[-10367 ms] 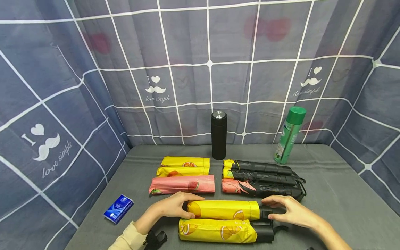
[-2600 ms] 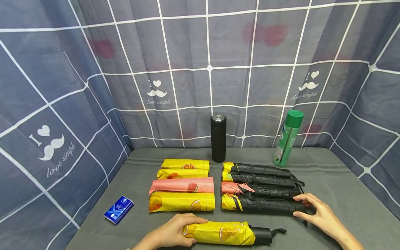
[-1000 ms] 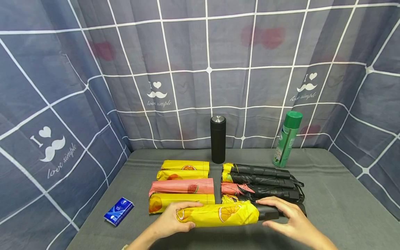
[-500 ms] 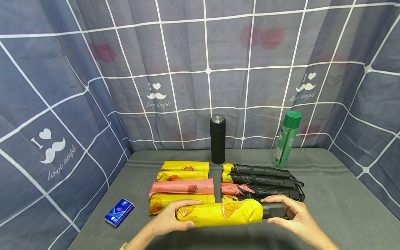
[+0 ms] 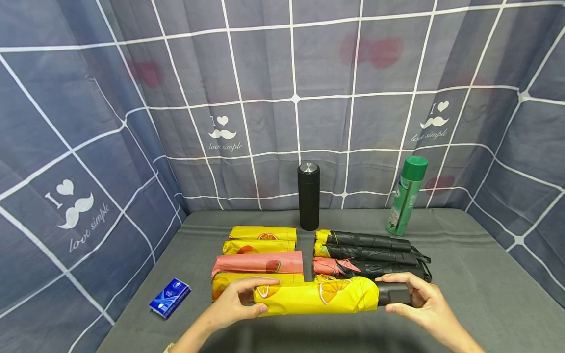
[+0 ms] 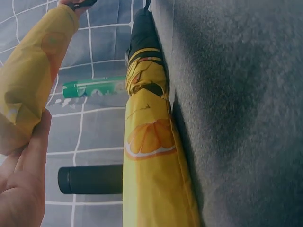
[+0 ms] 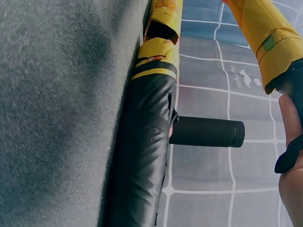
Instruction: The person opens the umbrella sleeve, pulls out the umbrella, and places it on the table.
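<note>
A folded umbrella (image 5: 315,296) in a yellow sleeve printed with orange slices is held level above the table. My left hand (image 5: 236,303) grips its sleeved left end, thumb in front. At the other end, my right hand (image 5: 419,299) holds the bare black handle (image 5: 394,294). A black strap (image 7: 289,155) lies against that hand in the right wrist view. Behind the umbrella on the left lie a pink sleeve (image 5: 265,263) and several yellow sleeves (image 5: 247,231). To the right are several unsleeved black folded umbrellas (image 5: 375,255), the nearest mostly hidden.
A black flask (image 5: 308,196) stands at the back middle. Right of it is a green spray can (image 5: 406,201). A blue tissue pack (image 5: 170,298) lies at the left of the grey table (image 5: 468,274). Checked curtains (image 5: 269,122) enclose the back and sides.
Of two sleeved umbrellas in front, one was unsleeved, its sleeve now at left and its umbrella at right. Both hands have lifted the other off the table; lately it shifted slightly right.
</note>
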Motion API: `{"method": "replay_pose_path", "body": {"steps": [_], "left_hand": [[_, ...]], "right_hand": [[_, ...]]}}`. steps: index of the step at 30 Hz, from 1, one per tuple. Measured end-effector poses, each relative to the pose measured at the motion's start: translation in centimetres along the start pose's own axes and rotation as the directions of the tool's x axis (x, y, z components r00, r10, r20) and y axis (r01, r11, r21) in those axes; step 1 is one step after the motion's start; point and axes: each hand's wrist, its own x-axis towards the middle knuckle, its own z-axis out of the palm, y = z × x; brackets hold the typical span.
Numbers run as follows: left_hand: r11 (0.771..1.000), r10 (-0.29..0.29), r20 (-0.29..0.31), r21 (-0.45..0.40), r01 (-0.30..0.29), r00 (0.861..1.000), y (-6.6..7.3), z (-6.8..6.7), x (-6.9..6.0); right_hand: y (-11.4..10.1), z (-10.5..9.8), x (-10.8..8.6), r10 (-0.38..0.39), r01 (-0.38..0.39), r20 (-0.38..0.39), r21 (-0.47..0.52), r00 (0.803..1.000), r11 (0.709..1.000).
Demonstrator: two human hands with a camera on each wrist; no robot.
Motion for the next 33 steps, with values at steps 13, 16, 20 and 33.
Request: {"method": "replay_pose_path", "body": {"steps": [13,16,20,33], "left_hand": [[0.993,0.117,0.001,0.029,-0.117,0.993,-0.1,-0.2,0.5],[0.991,0.133,-0.002,0.028,-0.133,0.991,-0.3,-0.3,0.5],[0.983,0.174,-0.003,0.053,-0.173,0.985,-0.5,-0.4,0.4],[0.957,0.281,-0.067,0.094,-0.274,0.957,-0.3,-1.1,0.6]], "right_hand": [[-0.5,-0.7,0.1,-0.009,0.009,0.003,0.002,1.000,1.000],[-0.5,-0.8,0.0,-0.010,0.010,0.009,0.009,1.000,1.000],[-0.5,-0.9,-0.1,-0.005,0.004,0.021,0.026,1.000,1.000],[-0.8,-1.0,0.1,-0.014,0.014,0.007,0.008,1.000,1.000]]}}
